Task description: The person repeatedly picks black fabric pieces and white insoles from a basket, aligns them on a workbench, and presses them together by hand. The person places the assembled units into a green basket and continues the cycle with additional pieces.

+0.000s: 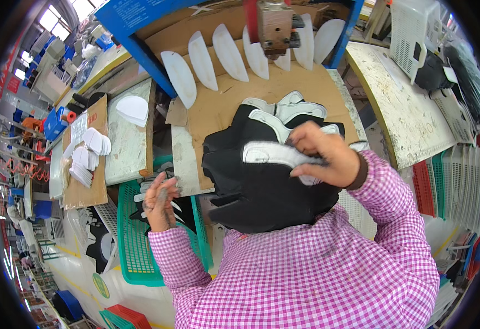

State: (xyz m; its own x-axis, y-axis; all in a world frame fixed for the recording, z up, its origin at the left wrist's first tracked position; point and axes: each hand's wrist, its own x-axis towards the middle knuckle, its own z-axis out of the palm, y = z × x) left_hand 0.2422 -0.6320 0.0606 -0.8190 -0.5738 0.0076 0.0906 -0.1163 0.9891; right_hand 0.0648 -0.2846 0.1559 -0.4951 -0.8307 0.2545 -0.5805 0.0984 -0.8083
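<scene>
A stack of black fabric pieces with white trim, shaped like shoe uppers [273,194], lies in front of me, lapping over the cardboard-covered table's near edge. My right hand [332,158] is curled over the stack. Its thumb and fingers close round the end of the topmost white trim strip [270,153], and the palm side is hidden. Left of the stack, my left hand [162,202] is raised over a green plastic basket [135,241], touching nothing I can see. Its fingers are slightly bent and apart. More black and white pieces lie inside the basket.
Behind the stack, several white half-oval plates [230,52] lean inside a blue machine frame [141,55] under a metal press head [275,30]. White cut pieces [89,151] lie on cardboard at left. A worn side table [404,104] and stacked baskets [454,175] stand at right.
</scene>
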